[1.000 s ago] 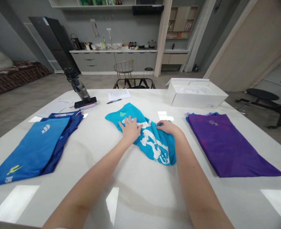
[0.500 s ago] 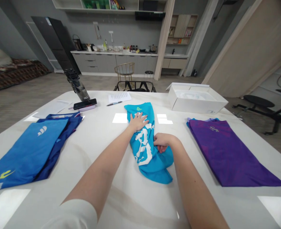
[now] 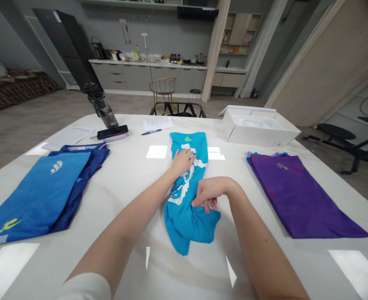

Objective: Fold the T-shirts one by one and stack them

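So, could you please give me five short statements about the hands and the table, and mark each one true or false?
1. The left hand lies on the turquoise cloth garment with white print. True.
2. The right hand touches the same garment. True.
3. The open white cardboard box stands beyond the folded purple fabric garment, seen from the person. True.
4. The purple garment lies left of the turquoise one. False: it lies to the right.
5. The box stands on the floor. False: it stands on the glossy white table.
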Motion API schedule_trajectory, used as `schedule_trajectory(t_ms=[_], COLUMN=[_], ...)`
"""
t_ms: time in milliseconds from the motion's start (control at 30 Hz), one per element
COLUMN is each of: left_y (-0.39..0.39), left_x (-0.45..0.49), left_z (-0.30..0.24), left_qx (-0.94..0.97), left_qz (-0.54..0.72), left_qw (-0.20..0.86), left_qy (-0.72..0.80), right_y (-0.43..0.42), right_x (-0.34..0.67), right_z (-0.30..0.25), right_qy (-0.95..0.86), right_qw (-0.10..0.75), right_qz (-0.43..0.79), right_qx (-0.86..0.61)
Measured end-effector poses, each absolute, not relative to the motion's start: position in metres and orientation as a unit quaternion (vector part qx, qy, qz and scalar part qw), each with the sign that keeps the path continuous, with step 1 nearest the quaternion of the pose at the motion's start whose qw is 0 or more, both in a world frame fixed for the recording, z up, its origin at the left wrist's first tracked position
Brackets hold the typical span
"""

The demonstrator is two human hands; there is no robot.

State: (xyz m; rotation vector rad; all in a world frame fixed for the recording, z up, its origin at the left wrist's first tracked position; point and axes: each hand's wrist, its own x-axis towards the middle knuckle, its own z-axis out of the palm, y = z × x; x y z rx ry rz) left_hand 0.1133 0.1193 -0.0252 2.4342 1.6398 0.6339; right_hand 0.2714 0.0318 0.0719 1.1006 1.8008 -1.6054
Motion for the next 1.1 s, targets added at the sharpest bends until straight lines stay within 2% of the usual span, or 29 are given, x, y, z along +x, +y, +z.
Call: schedule_trajectory(t_ms=[100,233,333,467,533,633,767,867,967,1100], left_y=[0.085,0.055,0.054,0.069,0.077,0.086,0.091,0.094,0.097,0.102], left_x=[0.121,0.146,0.165,0.178,0.175,0.157,0.120,0.094,0.075,0.065], left_z=[-0.015,-0.009,-0.012,-0.020,-0.022,-0.020,-0.010,-0.001,0.000,-0.009], left_qx=[0.816,0.831,0.827,0.801,0.783,0.711,0.456,0.262,0.165,0.151], left_qz=[0.193,0.154,0.144,0.165,0.211,0.341,0.515,0.557,0.543,0.555], left_qw=[0.074,0.028,0.017,0.053,0.105,0.259,0.516,0.657,0.719,0.684], left_qy=[0.539,0.534,0.544,0.574,0.576,0.558,0.510,0.435,0.402,0.449], right_y=[0.040,0.057,0.066,0.072,0.074,0.076,0.080,0.084,0.087,0.088], right_x=[0.288,0.310,0.323,0.336,0.339,0.342,0.340,0.336,0.327,0.308], right_z=[0.073,0.064,0.060,0.059,0.059,0.057,0.050,0.041,0.029,0.014], right_qy=[0.669,0.691,0.680,0.675,0.678,0.678,0.685,0.689,0.698,0.731], right_qw=[0.169,0.080,0.069,0.049,0.032,0.007,-0.012,-0.030,-0.048,-0.085], right_qz=[-0.573,-0.467,-0.405,-0.396,-0.389,-0.373,-0.351,-0.347,-0.343,-0.348], right_qx=[0.443,0.547,0.607,0.621,0.623,0.633,0.638,0.636,0.627,0.581])
